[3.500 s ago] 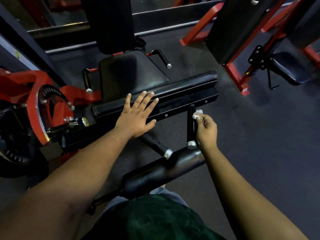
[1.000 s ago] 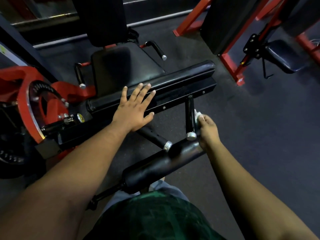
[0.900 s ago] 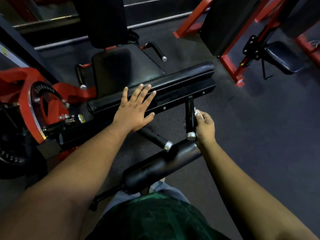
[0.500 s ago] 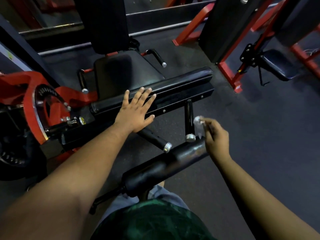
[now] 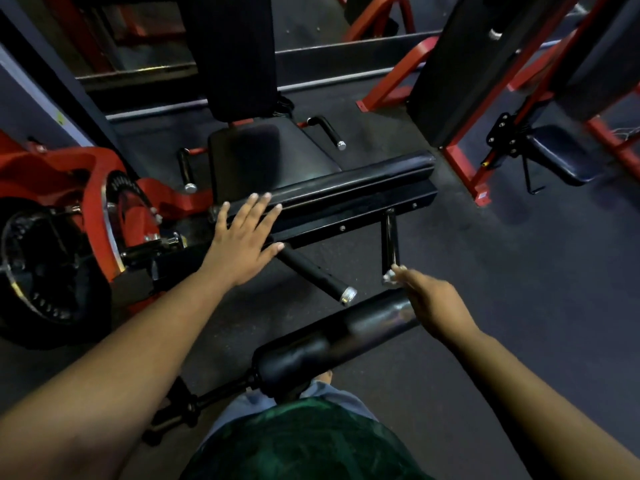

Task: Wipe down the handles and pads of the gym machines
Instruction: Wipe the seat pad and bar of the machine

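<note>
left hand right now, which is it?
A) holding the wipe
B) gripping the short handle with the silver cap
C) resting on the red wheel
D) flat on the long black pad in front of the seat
D: the left hand lies with fingers spread and straight across the long black pad, gripping nothing; the wipe is at the right hand.

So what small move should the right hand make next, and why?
Probably slide the cloth back up the upright handle. The right hand pinches it just at the handle's silver bottom tip, while the left hand rests flat on the long pad.
</note>
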The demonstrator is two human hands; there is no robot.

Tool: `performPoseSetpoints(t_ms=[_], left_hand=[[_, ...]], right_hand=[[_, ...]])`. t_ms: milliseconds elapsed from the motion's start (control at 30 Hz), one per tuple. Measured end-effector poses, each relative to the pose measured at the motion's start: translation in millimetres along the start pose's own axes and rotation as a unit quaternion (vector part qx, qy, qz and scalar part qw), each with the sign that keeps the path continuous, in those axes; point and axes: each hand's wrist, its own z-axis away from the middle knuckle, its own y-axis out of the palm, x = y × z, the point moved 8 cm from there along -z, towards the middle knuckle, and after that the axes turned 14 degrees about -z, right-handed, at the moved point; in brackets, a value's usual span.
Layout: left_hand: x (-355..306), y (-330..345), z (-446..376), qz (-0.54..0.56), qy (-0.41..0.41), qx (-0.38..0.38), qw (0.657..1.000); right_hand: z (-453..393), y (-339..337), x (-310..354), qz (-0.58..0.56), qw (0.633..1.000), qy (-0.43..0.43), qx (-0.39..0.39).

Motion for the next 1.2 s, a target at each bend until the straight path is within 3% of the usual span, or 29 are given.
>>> performPoseSetpoints(t_ms=[100, 200, 333, 467, 633, 800, 900, 1033, 1200], left_hand=[[34, 6, 27, -0.005, -0.045, -0.006, 0.999], [52, 15, 38, -0.019, -0.055, 0.019, 0.998], [53, 21, 39, -0.017, -0.052, 0.037, 0.998], [52, 22, 39, -0.012, -0.059, 0.029, 0.998], [51, 19, 41, -0.006, -0.047, 0.021, 0.999], [51, 19, 40, 0.005, -0.044, 0.030, 0.999], [50, 18, 40, 0.009, -0.040, 0.035, 0.999], [51, 18, 40, 0.018, -0.041, 0.040, 0.998], [51, 18, 42, 0.016, -0.044, 0.043, 0.998]], right_hand=[[-6, -5, 25, -0.054, 0.997, 0.004, -0.063], [-40, 13, 78, -0.076, 0.991, -0.070, -0.088], [-99, 93, 131, 0.023, 0.990, -0.129, 0.048], [-107, 149, 128, 0.100, 0.976, -0.117, 0.152], [-65, 114, 106, 0.142, 0.966, -0.161, 0.142], [-21, 74, 79, 0.166, 0.950, -0.175, 0.199], [-26, 63, 96, 0.189, 0.951, -0.183, 0.162], [-79, 94, 143, 0.186, 0.959, -0.210, 0.049], [-95, 158, 148, 0.225, 0.949, -0.197, 0.098]])
